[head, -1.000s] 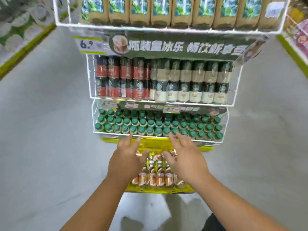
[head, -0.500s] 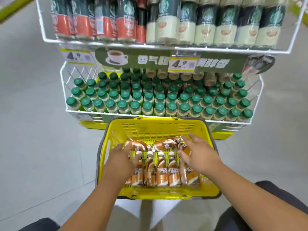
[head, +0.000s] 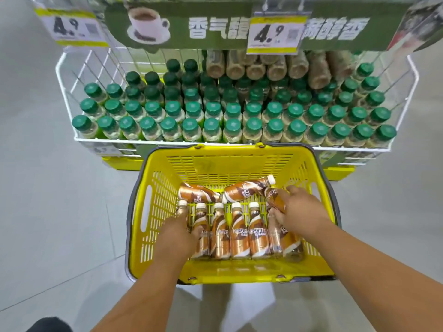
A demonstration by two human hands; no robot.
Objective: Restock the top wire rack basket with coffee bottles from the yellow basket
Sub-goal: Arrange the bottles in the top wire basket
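Down in the yellow basket (head: 153,236), both hands were seen among the coffee bottles (head: 239,233). A row of bottles lay side by side on the basket floor, white caps pointing away from the person, and two more lay crosswise beyond them against the far wall. The right hand (head: 299,212) was curled round one bottle (head: 274,200) at the right end of the row, which was tilted with its base toward the far wall. The left hand (head: 176,233) was laid over the leftmost bottles of the row, its thumb against one bottle (head: 202,226); whether the fingers were closed on anything could not be told, since they were hidden beneath the hand.

The basket was set on the pale floor (head: 48,212), just in front of a white wire rack basket (head: 64,92). That basket was filled with upright green-capped bottles (head: 211,128), and a few brown bottles (head: 256,68) were stacked on their sides at its back. Above it, a green sign (head: 191,27) with a coffee cup picture and two yellow price tags (head: 275,34) reading 4.9 were hung.
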